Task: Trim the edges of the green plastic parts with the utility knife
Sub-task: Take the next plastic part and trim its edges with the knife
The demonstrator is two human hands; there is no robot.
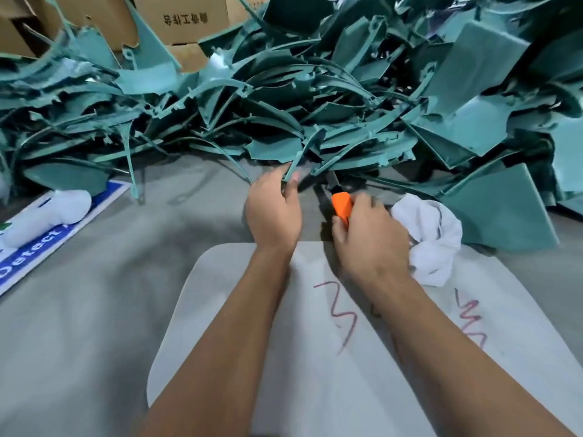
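A green strip (pixel 291 171) is pinched by the left hand (pixel 273 212); the knife (pixel 341 207) is gripped by the right hand (pixel 367 234). With the blade so near the left fingers, a slip could cut them.

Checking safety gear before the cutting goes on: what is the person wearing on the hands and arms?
Nothing shows on either. The left hand and right hand are bare, without gloves, rings or a watch. Both forearms are bare down to the bottom edge of the picture, with no sleeve in view.

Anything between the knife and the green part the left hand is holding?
Nothing visible. The left hand pinches the green part; the knife in the right hand points at it across a bare gap. The blade tip is blurred.
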